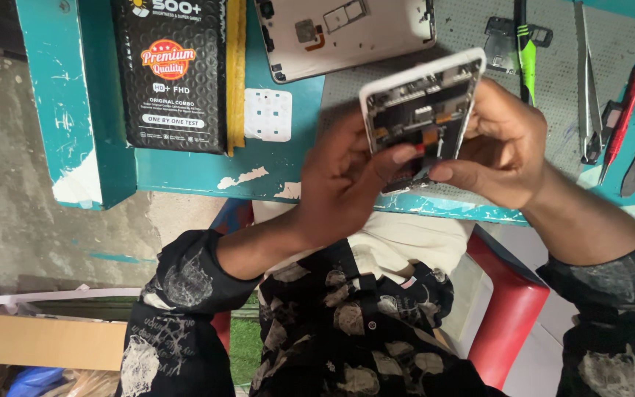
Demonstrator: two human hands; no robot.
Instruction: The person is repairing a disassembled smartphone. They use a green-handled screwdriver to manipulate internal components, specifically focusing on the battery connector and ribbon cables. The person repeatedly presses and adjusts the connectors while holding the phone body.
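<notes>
While both hands are up over the near edge of the teal workbench point(185, 173), they've got an opened white phone body point(422, 110) pinched between them, just right of centre in the frame. Left hand point(347, 180) cups the lower left side with the thumb reaching over the exposed insides, right hand point(497, 143) wraps the right edge with a finger curled under the bottom. So both are clamped on the same phone, held tilted with the guts facing up toward the camera, which I'd guess is so the boards and connectors catch the light. It's a bit motion-blurred so I can't tell exactly which part the thumb is on

Stuff around it: the phone's white back cover point(347, 33) lies inside-up at the top centre, out of the way but close. A black retail box point(173, 73) sits upper left, with a small white sticker sheet point(267, 115) just beside it. Over on the grey mat point(611, 44) upper right there's a green-handled tool point(526, 51), metal tweezers point(589, 95) and a red-handled tool point(624, 110), all lined up within easy reach of the right hand. Red chair point(512, 316) shows lower right
</notes>
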